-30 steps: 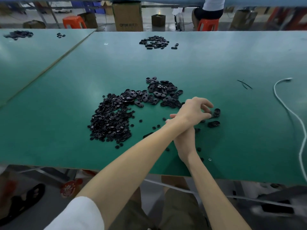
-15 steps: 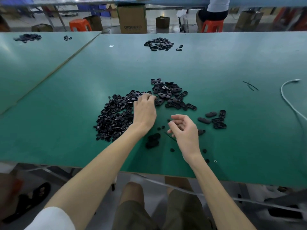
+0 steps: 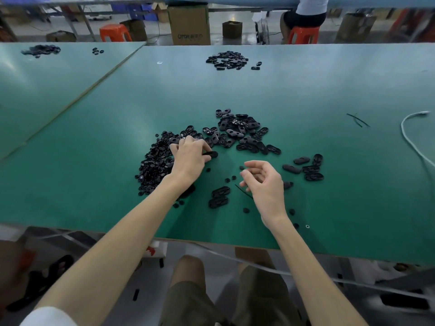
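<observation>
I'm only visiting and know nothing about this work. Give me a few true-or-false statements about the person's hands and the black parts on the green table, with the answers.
1. The left hand pinches a black oval plastic piece. True.
2. The right hand lies flat on the pile of small round black parts. False: it is apart from that pile, to its right, with fingers loosely curled and nothing visible in them.
3. A white cable lies on the green table at its right side. True.
4. The plastic stools beyond the table are blue. False: they are orange.
</observation>
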### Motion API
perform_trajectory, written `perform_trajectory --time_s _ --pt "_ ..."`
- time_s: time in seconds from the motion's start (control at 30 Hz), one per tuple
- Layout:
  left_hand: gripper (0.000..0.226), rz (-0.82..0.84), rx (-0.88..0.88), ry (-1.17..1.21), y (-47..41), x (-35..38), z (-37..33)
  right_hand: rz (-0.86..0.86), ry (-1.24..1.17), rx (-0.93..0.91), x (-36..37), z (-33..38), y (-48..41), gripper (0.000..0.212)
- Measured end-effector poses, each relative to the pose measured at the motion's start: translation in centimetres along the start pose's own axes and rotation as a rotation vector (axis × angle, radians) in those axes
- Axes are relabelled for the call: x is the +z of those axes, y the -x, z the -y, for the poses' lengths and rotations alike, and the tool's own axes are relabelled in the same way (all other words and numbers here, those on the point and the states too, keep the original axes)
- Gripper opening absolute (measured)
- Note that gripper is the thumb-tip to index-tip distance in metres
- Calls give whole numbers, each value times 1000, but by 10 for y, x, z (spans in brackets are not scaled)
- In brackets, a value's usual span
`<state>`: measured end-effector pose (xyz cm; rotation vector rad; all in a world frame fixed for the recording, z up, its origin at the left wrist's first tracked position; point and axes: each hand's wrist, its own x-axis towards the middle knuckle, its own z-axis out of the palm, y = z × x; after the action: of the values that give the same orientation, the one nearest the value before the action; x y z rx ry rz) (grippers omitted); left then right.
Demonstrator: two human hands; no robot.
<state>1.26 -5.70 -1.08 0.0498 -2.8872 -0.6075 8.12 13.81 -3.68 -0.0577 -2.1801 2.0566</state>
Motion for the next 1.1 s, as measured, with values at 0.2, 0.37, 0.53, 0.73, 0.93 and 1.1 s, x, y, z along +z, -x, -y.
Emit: perform_trajectory --time_s 0.2,0.37,0.53,0.73,0.93,1.1 --pt "12 56 72 273 14 -7 -13 -14 -22 -17 -1 0 -1 15" --pt "15 224 205 532 28 -21 -29 43 -21 -43 -1 1 -1 18" --pt "6 198 247 501 34 -28 -27 24 -45 -23 0 0 -1 12" --pt "7 153 193 119 27 -29 -4 -3 -66 -10 0 -1 -1 8" --pt "4 215 154 54 26 -20 3 -1 -61 -7 1 -1 -1 6" --pt "8 218 150 65 27 -18 0 -4 -62 -6 0 -2 -1 6"
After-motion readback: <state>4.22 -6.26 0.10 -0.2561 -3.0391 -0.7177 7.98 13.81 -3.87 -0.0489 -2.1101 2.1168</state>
